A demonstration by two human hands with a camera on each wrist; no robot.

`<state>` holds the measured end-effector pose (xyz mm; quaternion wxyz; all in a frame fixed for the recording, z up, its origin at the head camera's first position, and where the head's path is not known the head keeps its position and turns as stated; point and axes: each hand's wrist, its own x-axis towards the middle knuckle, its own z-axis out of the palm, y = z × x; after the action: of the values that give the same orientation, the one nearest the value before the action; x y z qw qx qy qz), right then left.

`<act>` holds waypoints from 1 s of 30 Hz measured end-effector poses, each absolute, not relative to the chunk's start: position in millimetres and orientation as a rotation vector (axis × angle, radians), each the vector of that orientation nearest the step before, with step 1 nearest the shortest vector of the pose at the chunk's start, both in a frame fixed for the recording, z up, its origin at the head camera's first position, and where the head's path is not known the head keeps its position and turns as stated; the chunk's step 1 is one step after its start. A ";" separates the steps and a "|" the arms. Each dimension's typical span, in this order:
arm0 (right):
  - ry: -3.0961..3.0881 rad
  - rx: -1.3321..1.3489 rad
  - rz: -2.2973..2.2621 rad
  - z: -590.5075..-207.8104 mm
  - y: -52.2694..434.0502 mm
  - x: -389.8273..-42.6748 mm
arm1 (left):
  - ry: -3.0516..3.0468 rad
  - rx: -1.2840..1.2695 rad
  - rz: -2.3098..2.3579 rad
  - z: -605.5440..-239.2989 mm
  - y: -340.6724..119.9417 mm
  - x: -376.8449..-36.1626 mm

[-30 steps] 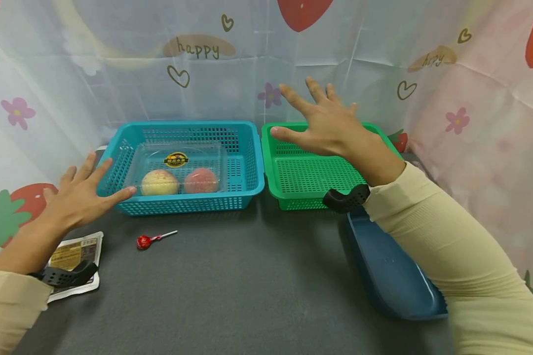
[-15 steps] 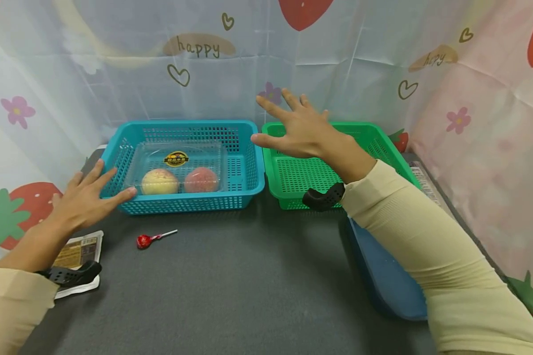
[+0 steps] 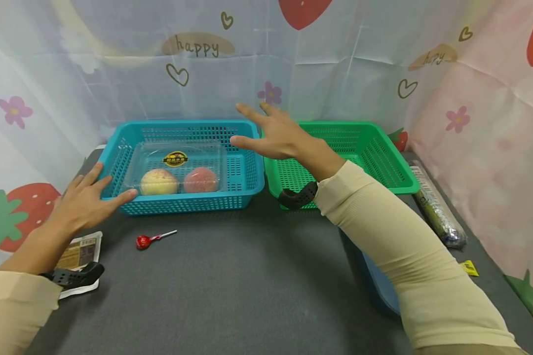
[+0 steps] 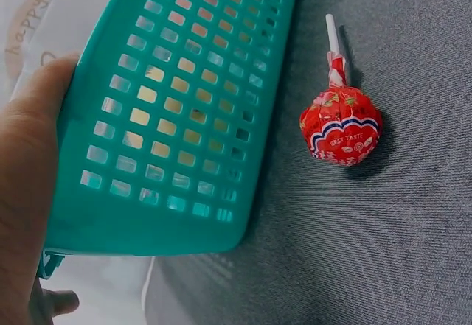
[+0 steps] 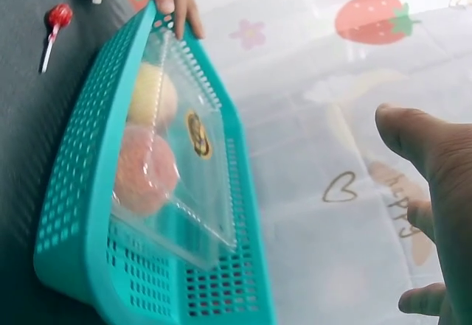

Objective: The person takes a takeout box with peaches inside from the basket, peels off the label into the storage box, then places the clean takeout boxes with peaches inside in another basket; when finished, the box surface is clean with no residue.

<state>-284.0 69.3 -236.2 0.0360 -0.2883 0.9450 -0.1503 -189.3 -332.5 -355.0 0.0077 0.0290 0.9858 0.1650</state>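
Observation:
My left hand [image 3: 82, 204] is at the left end of the blue perforated basket [image 3: 191, 203], fingers spread. In the right wrist view its fingers [image 5: 179, 1] lie over the basket's rim. My right hand [image 3: 280, 135] hovers with extended fingers over the basket's right end, beside the green basket [image 3: 397, 189]; the right wrist view shows it apart from the blue rim. Inside the blue basket is a clear plastic fruit box [image 3: 217, 170] with a yellowish peach [image 3: 159, 182] and a pinker peach [image 3: 201, 180]. A red-wrapped lollipop [image 4: 341, 126] lies in front of the basket.
A brown-and-white packet [image 3: 83, 250] lies under the left forearm. The right arm partly covers a dark blue tray [image 3: 379, 286]. Along the right edge are a long plastic-wrapped package [image 3: 439, 212] and a small yellow packet [image 3: 469, 267]. Printed curtains [image 3: 129, 88] stand behind.
My right hand has moved left and somewhat down, from above the green basket to the blue basket's right end. My left hand has shifted slightly down and right at the blue rim.

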 end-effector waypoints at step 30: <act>2.608 -0.687 -0.943 -289.3 4.0 -305.0 | 3.079 0.089 0.579 -357.3 -330.8 -191.1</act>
<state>-305.0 4.0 -289.3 0.1420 -0.2379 0.9036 -0.3266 -191.1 -330.8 -357.3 0.0034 0.0284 0.9824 0.1847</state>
